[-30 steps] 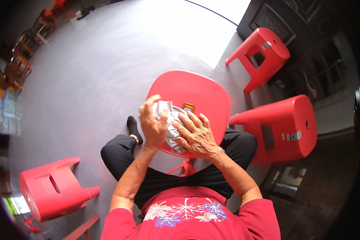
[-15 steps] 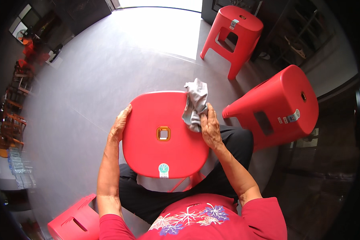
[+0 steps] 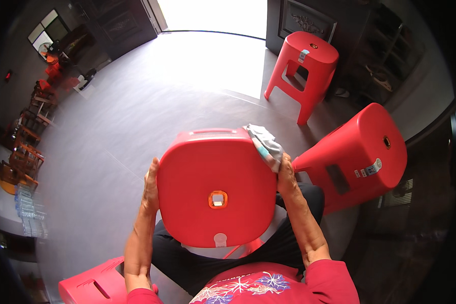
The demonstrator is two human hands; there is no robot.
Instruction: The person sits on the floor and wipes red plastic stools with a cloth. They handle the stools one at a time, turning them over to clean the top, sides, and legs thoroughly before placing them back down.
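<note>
A: Where is the red stool (image 3: 197, 175) being held?
B: Between the left hand (image 3: 151, 188) and the right hand (image 3: 287, 176), its seat (image 3: 215, 164) facing the person (image 3: 268, 276).
A: How is each gripping?
B: The left is bracing one edge; I cannot tell how far it is curling. The right is clasping a pale cloth (image 3: 265, 143) at the opposite edge.

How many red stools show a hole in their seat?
3: the middle stool, the upper-right stool and the far-right stool. The lower-left stool shows none, but its hole may be hidden.
</note>
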